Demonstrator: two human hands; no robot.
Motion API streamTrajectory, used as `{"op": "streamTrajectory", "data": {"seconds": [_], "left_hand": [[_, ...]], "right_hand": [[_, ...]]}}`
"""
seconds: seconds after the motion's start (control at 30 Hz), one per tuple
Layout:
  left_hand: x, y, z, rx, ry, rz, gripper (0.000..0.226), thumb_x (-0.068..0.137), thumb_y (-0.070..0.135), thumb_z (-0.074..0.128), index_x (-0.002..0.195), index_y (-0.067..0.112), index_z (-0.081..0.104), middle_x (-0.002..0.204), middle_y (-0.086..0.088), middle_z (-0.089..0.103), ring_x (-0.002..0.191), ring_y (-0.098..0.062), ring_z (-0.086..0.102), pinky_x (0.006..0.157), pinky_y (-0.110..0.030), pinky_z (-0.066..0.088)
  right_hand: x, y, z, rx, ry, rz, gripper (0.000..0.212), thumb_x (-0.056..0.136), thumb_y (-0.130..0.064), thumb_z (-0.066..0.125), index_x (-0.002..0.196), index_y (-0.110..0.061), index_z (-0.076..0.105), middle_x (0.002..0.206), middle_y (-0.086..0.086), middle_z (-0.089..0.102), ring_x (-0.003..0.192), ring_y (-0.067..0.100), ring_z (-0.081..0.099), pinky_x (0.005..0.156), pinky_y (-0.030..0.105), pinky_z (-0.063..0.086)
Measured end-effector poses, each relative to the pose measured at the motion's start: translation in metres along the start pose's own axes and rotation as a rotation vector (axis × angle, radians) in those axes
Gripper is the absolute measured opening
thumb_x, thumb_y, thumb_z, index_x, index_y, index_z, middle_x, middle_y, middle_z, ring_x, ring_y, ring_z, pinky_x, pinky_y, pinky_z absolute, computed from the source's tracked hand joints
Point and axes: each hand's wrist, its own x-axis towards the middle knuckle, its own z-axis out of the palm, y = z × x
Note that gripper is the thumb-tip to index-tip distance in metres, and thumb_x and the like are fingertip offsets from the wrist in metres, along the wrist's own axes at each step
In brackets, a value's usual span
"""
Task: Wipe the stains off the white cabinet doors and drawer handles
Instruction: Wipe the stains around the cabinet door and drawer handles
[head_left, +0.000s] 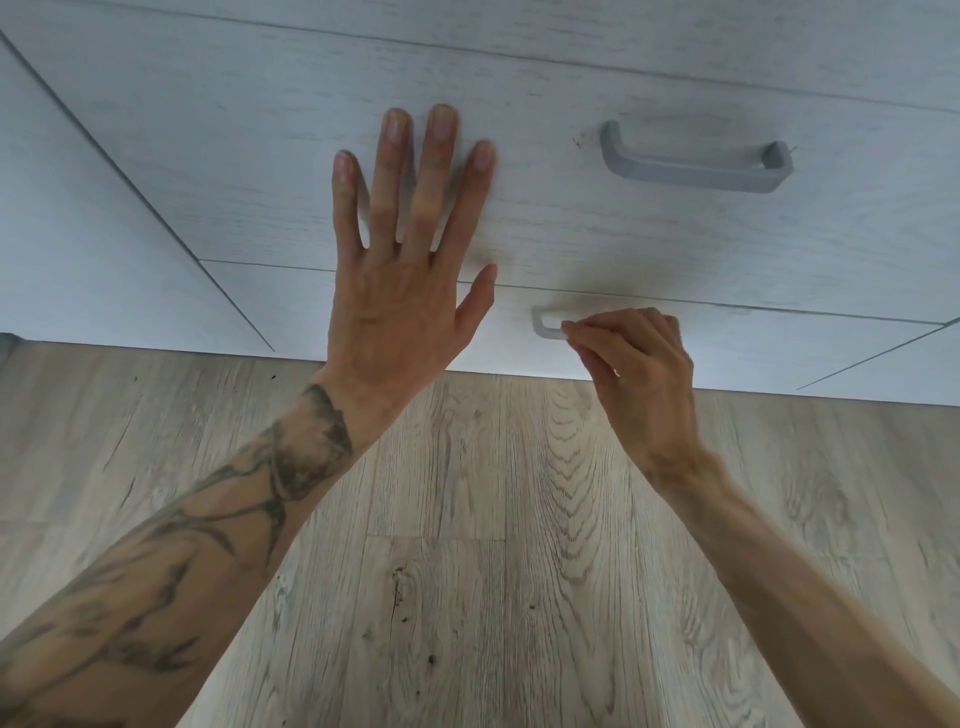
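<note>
I look down a white wood-grain cabinet front. The middle drawer (597, 234) carries a grey bar handle (696, 169), with small brown specks beside its left end (577, 139). My left hand (405, 280) lies flat with fingers spread against that drawer front, left of the handle. Below it, the bottom drawer (363, 306) has a pale handle (546, 327). My right hand (639, 364) has its fingers curled around that lower handle, and only the handle's left end shows. No cloth is visible in either hand.
A white cabinet door (78, 234) stands to the left of the drawers, and another panel edge (893, 369) shows at the lower right. Light wood-plank floor (493, 571) fills the lower half of the view.
</note>
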Motion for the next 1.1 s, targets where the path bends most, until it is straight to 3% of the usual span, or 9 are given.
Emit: {"op": "streamTrajectory", "data": {"seconds": [0.1, 0.17, 0.37, 0.5, 0.77, 0.93, 1.1], "left_hand": [[0.000, 0.000, -0.001, 0.007, 0.001, 0.004, 0.078, 0.110, 0.053, 0.042, 0.168, 0.010, 0.011, 0.169, -0.024, 0.021, 0.155, -0.049, 0.018, 0.127, -0.067, 0.015], [-0.001, -0.001, -0.001, 0.005, 0.006, 0.006, 0.078, 0.110, 0.052, 0.042, 0.168, 0.010, 0.011, 0.169, -0.024, 0.021, 0.155, -0.049, 0.018, 0.126, -0.067, 0.017], [-0.001, -0.003, -0.001, -0.007, -0.002, 0.016, 0.079, 0.110, 0.053, 0.042, 0.168, 0.011, 0.008, 0.170, -0.022, 0.014, 0.155, -0.047, 0.014, 0.127, -0.066, 0.014], [-0.001, -0.003, 0.000, 0.001, 0.000, 0.013, 0.080, 0.109, 0.052, 0.044, 0.168, 0.010, 0.009, 0.169, -0.022, 0.016, 0.155, -0.047, 0.014, 0.127, -0.066, 0.015], [-0.002, -0.004, 0.002, 0.003, 0.004, 0.017, 0.080, 0.110, 0.053, 0.043, 0.168, 0.011, 0.008, 0.169, -0.020, 0.011, 0.155, -0.047, 0.015, 0.127, -0.066, 0.016], [0.000, -0.003, -0.001, 0.000, -0.001, 0.017, 0.078, 0.110, 0.052, 0.043, 0.168, 0.011, 0.011, 0.170, -0.022, 0.019, 0.155, -0.047, 0.017, 0.127, -0.066, 0.016], [-0.002, -0.006, -0.001, 0.009, -0.008, 0.022, 0.078, 0.110, 0.052, 0.042, 0.168, 0.011, 0.010, 0.170, -0.020, 0.013, 0.155, -0.046, 0.015, 0.128, -0.065, 0.016]], "right_hand": [[0.017, -0.026, 0.009, 0.127, 0.018, 0.123, 0.009, 0.095, -0.012, 0.078, 0.103, -0.010, 0.075, 0.098, 0.002, 0.074, 0.090, 0.019, 0.066, 0.083, 0.033, 0.052], [0.023, -0.034, 0.017, 0.141, 0.016, 0.171, 0.010, 0.094, -0.012, 0.079, 0.096, -0.011, 0.069, 0.096, 0.000, 0.072, 0.086, 0.021, 0.066, 0.086, 0.027, 0.046], [0.000, -0.015, 0.021, 0.066, 0.027, 0.061, 0.006, 0.095, -0.012, 0.080, 0.100, -0.010, 0.081, 0.105, 0.004, 0.076, 0.095, 0.028, 0.070, 0.088, 0.044, 0.054], [0.003, -0.015, 0.028, 0.028, 0.062, -0.030, 0.006, 0.093, -0.005, 0.081, 0.098, -0.009, 0.083, 0.101, 0.005, 0.078, 0.090, 0.028, 0.071, 0.086, 0.036, 0.052], [-0.005, -0.015, 0.034, -0.012, 0.034, -0.096, 0.010, 0.095, -0.001, 0.074, 0.099, -0.006, 0.082, 0.108, 0.000, 0.080, 0.088, 0.024, 0.059, 0.077, 0.040, 0.057], [0.009, -0.017, 0.040, -0.038, 0.054, -0.093, 0.009, 0.094, -0.002, 0.077, 0.100, -0.007, 0.082, 0.106, 0.001, 0.080, 0.101, 0.022, 0.060, 0.084, 0.037, 0.058], [-0.002, -0.017, 0.030, 0.009, 0.057, -0.044, 0.008, 0.097, -0.006, 0.076, 0.102, -0.006, 0.082, 0.108, 0.003, 0.080, 0.096, 0.021, 0.066, 0.084, 0.034, 0.059]]}}
